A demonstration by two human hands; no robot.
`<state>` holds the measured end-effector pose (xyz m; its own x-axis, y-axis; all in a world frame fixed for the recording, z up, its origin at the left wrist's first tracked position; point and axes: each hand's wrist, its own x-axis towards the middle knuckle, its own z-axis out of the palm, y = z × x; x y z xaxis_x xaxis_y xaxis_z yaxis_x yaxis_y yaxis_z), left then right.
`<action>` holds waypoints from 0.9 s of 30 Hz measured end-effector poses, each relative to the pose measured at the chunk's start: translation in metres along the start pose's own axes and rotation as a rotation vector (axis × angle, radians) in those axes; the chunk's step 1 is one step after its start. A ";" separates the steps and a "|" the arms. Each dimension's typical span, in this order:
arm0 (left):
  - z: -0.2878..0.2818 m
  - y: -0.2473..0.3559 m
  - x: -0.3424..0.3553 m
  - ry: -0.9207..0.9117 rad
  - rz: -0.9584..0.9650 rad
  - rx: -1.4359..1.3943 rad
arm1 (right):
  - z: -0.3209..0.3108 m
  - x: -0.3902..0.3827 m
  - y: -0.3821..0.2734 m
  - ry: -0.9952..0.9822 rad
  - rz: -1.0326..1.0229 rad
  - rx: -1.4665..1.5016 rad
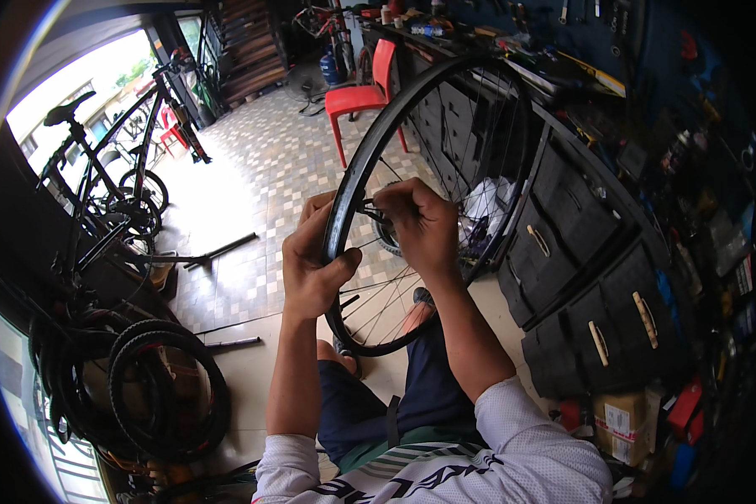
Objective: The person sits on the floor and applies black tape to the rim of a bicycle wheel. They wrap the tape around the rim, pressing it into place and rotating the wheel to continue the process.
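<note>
A black bicycle wheel rim with spokes [338, 223] stands upright in front of me, with no tire visible on it. My left hand [317, 269] is wrapped round the near left side of the rim, thumb across its face. My right hand [418, 227] is closed just inside the rim, its fingertips pinched on a small dark piece [368, 208] beside the spokes. I cannot make out exactly what that piece is. My legs and shoes show below the wheel.
Bicycles [134, 160] stand at left above stacked tires [164, 386]. A red chair [357, 99] stands ahead on the tiled floor [252, 168]. Dark cabinets [554, 218] and a cluttered workbench [588, 71] line the right, with a cardboard box [622, 420] below. Metal tubes [223, 250] lie at left.
</note>
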<state>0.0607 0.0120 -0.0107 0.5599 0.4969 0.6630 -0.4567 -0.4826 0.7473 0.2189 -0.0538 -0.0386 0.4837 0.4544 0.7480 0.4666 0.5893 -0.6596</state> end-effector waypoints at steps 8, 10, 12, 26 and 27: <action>0.003 0.008 -0.002 0.023 -0.182 -0.092 | -0.003 -0.005 -0.001 0.000 -0.055 0.049; 0.002 0.000 0.000 -0.011 -0.068 0.015 | -0.003 -0.002 0.000 0.059 0.084 0.148; -0.003 -0.006 -0.001 -0.042 -0.031 0.088 | -0.003 0.002 -0.001 0.013 0.092 0.066; 0.003 -0.001 0.002 0.002 -0.006 0.090 | -0.006 0.001 0.004 -0.057 0.084 0.006; 0.003 0.001 0.001 0.013 -0.054 0.052 | -0.011 0.001 0.002 -0.102 0.018 -0.019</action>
<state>0.0631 0.0097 -0.0090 0.5735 0.5327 0.6224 -0.3891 -0.4914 0.7791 0.2287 -0.0597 -0.0397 0.4145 0.5312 0.7390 0.4728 0.5681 -0.6736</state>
